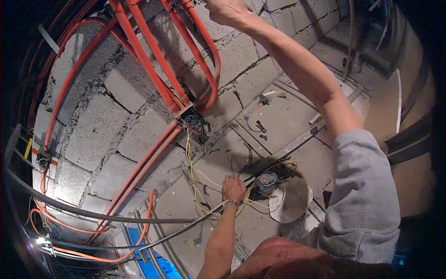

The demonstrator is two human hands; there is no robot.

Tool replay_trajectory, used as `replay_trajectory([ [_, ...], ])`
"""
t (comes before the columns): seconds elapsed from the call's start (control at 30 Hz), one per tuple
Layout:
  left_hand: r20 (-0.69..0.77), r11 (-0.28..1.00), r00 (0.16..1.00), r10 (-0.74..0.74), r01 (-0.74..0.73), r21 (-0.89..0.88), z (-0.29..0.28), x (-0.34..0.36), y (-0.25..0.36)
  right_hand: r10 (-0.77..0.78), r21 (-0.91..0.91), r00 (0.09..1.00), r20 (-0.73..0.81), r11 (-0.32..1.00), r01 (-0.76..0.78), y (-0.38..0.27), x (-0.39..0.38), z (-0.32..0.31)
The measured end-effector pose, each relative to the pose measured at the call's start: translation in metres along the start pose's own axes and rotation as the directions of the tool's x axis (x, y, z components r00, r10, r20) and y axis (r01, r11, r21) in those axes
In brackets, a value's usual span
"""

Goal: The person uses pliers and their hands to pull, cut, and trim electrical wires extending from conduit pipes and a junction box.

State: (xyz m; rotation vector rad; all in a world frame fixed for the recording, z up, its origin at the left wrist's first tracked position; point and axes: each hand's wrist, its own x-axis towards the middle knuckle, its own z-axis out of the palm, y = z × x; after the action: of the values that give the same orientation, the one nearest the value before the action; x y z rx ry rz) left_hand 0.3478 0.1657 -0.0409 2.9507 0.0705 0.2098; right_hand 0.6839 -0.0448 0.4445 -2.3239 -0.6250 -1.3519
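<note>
My left hand (pixel 233 189) is closed low in the middle. A thin white wire (pixel 210 179) runs into its grip and comes out on the other side. Yellow wire (pixel 190 160) hangs from the junction box (pixel 188 116) in the block wall and passes close to that hand. To its right lies a coil of wire (pixel 267 184) next to a round pale bucket (pixel 291 200). My right hand (pixel 227 10) is raised at the top edge against the wall, fingers curled. Its fingertips are cut off by the frame, so what it holds cannot be made out.
Red conduits (pixel 151 56) run down the block wall (pixel 95 125) to the box. A second box (pixel 43 160) sits at the left, above a bright lamp (pixel 41 241). Metal framing (pixel 297 144) crosses grey boards (pixel 283 123) strewn with scraps. A dark curved bar (pixel 93 207) crosses at lower left.
</note>
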Motion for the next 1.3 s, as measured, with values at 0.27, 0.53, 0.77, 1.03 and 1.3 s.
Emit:
replay_trajectory([
  [0.27, -0.017, 0.996, 1.000, -0.002, 0.003, 0.088, 0.000, 0.000, 0.004, 0.052, 0.110, 0.991, 0.124, 0.992, -0.066, -0.009, 0.023, -0.030],
  [0.53, -0.087, 0.997, 0.995, 0.043, -0.048, -0.058, 0.007, 0.001, 0.002, 0.021, 0.820, 0.928, 0.371, 0.461, -0.339, 0.019, 0.085, -0.029],
  [0.77, -0.048, 0.999, 0.998, 0.034, -0.035, -0.027, -0.008, 0.001, 0.011, 0.004, 0.357, 0.995, 0.095, 0.933, -0.038, 0.019, 0.031, -0.030],
  [1.03, -0.014, 1.000, 1.000, 0.012, -0.012, -0.019, -0.008, 0.001, 0.006, -0.174, 0.113, 0.976, -0.135, 0.975, 0.190, 0.046, 0.009, 0.024],
  [1.3, 0.019, 1.000, 1.000, -0.009, 0.009, -0.011, -0.012, 0.000, 0.008, -0.078, 0.079, 0.997, 0.012, 0.994, 0.077, 0.031, 0.021, 0.009],
])
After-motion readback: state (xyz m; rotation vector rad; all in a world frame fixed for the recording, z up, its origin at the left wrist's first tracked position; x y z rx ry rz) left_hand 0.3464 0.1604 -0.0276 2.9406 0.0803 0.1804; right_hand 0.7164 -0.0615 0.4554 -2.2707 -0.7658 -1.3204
